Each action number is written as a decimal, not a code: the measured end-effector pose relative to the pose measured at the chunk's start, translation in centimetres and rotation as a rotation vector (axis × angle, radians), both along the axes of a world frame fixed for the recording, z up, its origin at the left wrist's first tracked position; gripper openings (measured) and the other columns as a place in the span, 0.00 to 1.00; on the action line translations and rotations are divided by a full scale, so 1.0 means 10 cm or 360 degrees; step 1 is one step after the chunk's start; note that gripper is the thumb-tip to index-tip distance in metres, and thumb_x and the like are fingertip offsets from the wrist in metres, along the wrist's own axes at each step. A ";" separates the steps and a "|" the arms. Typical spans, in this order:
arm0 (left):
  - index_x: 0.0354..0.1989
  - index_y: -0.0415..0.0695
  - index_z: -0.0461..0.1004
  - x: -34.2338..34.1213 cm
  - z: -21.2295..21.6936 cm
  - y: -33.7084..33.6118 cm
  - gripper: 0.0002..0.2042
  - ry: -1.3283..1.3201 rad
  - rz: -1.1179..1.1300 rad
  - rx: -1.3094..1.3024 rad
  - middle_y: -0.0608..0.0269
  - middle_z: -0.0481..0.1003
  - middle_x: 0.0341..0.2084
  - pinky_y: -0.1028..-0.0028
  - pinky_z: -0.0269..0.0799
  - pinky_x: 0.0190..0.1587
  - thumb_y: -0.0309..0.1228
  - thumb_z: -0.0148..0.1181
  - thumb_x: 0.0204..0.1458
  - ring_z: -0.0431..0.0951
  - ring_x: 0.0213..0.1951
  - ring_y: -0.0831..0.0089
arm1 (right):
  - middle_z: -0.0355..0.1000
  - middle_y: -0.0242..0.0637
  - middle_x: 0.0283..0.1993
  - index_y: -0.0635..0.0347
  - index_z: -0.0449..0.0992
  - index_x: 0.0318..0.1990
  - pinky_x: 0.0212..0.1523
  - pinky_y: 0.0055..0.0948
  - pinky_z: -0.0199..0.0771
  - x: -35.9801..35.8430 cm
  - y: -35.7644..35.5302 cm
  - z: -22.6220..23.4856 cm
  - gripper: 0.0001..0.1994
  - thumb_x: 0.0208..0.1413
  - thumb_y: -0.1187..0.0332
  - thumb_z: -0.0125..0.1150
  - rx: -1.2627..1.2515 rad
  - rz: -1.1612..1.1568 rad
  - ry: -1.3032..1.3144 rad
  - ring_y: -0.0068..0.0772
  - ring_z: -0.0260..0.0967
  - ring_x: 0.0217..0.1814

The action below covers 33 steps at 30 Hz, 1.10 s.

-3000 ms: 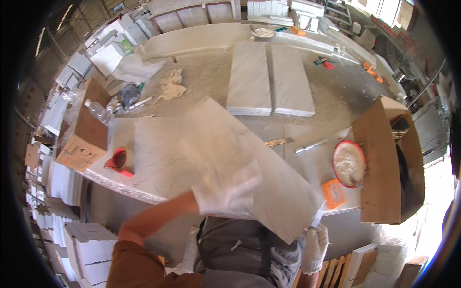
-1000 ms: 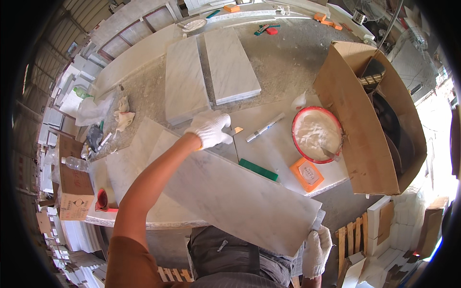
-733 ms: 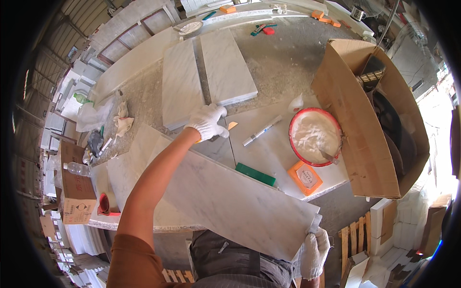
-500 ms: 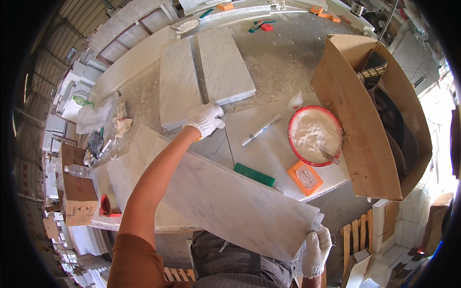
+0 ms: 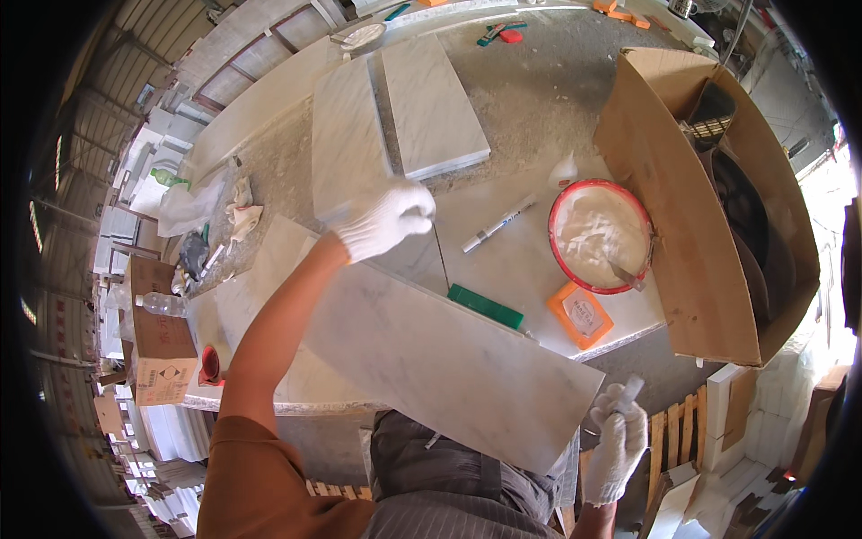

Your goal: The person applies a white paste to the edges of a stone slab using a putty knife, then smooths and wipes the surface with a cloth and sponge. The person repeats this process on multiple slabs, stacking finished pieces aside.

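A long white marble slab (image 5: 449,368) lies slanted across the near edge of the bench and overhangs toward my body. My left forearm stretches over it. My left hand (image 5: 388,220), in a white glove, curls its fingers at the slab's far edge, beside the top end of a thin dark rod (image 5: 441,256) that leads to a green bar (image 5: 486,307). My gloved right hand (image 5: 615,440) hangs low by the slab's near right corner, closed on a small white piece (image 5: 629,393).
Two marble slabs (image 5: 422,108) lie farther back on the bench (image 5: 539,99). A red-rimmed bowl of white paste (image 5: 600,235), a marker (image 5: 498,225) and an orange box (image 5: 580,314) sit to the right. A large open cardboard box (image 5: 682,225) stands far right, a smaller one (image 5: 157,328) left.
Three seconds ago the slab was tilted up under my spread left hand. It now lies lower over the bench edge, and my left hand has reached to its far edge.
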<state>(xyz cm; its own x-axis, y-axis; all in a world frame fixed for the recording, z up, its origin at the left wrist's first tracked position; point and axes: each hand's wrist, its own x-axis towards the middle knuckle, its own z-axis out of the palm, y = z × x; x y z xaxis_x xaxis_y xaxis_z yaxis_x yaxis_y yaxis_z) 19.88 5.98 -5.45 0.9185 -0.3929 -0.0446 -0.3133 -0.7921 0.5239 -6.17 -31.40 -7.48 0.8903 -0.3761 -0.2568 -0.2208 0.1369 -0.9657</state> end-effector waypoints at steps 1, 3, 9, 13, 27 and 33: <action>0.34 0.44 0.79 -0.15 0.27 -0.09 0.05 0.0155 -0.0069 0.0046 0.61 0.79 0.34 0.67 0.72 0.48 0.31 0.66 0.54 0.79 0.42 0.63 | 0.76 0.41 0.57 0.62 0.77 0.50 0.54 0.30 0.78 -0.04 -0.07 -0.06 0.11 0.68 0.66 0.55 -0.0067 -0.0014 -0.0011 0.28 0.75 0.53; 0.35 0.46 0.80 -0.38 0.46 -0.19 0.05 0.0248 -0.0234 0.0175 0.62 0.79 0.34 0.66 0.72 0.48 0.32 0.65 0.54 0.79 0.42 0.62 | 0.75 0.40 0.58 0.61 0.76 0.49 0.55 0.30 0.78 -0.04 -0.10 -0.07 0.10 0.70 0.65 0.55 -0.0058 -0.0090 0.0006 0.29 0.75 0.54; 0.38 0.48 0.83 -0.77 0.44 -0.15 0.07 0.0072 -0.0292 0.0185 0.62 0.80 0.33 0.62 0.73 0.45 0.33 0.61 0.56 0.79 0.40 0.58 | 0.77 0.41 0.48 0.68 0.76 0.54 0.53 0.32 0.76 -0.03 0.12 0.13 0.15 0.66 0.67 0.56 -0.0156 -0.0223 -0.0093 0.28 0.75 0.47; 0.39 0.47 0.83 -0.80 0.40 -0.12 0.07 0.0051 -0.0297 0.0172 0.62 0.79 0.34 0.64 0.73 0.45 0.32 0.62 0.56 0.79 0.40 0.60 | 0.77 0.41 0.48 0.68 0.76 0.55 0.54 0.33 0.76 -0.10 0.20 0.14 0.16 0.66 0.66 0.57 -0.0199 -0.0248 -0.0131 0.28 0.74 0.47; 0.39 0.43 0.82 -0.84 0.21 -0.01 0.06 0.0147 -0.0180 -0.0246 0.59 0.77 0.33 0.67 0.73 0.43 0.29 0.63 0.56 0.78 0.37 0.62 | 0.76 0.40 0.48 0.67 0.76 0.53 0.55 0.33 0.73 -0.22 0.30 0.17 0.14 0.67 0.66 0.57 -0.0245 -0.0237 -0.0267 0.27 0.73 0.48; 0.39 0.45 0.82 -0.83 0.23 -0.01 0.06 -0.0071 -0.0242 -0.0002 0.60 0.78 0.34 0.65 0.73 0.42 0.31 0.62 0.57 0.79 0.37 0.61 | 0.73 0.33 0.42 0.62 0.76 0.45 0.51 0.28 0.67 -0.16 0.36 0.20 0.08 0.68 0.68 0.53 -0.0267 -0.0113 -0.0347 0.23 0.65 0.43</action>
